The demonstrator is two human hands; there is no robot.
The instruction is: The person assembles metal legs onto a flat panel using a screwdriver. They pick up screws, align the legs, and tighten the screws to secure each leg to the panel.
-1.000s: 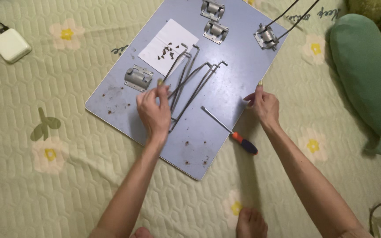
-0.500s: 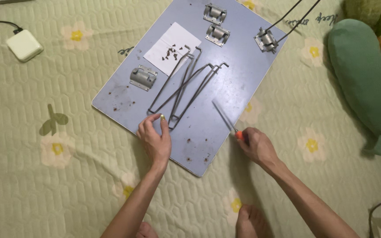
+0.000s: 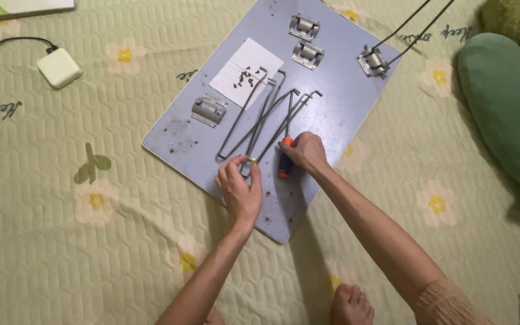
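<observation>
Orange-and-blue-handled screwdriver [image 3: 284, 157] sits gripped in the right hand [image 3: 306, 151]; left hand [image 3: 240, 183] pinches the bent grey wire legs [image 3: 260, 123]. Steadying them first seems wise.

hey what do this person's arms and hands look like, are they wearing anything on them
Both hands are bare: no gloves, rings, watch or bracelet visible on the left hand or the right hand. The left forearm is uncovered as far as the frame shows. The right arm is bare up to a pale peach sleeve with a loose, textured knit, which starts near the elbow at the bottom edge.
</observation>
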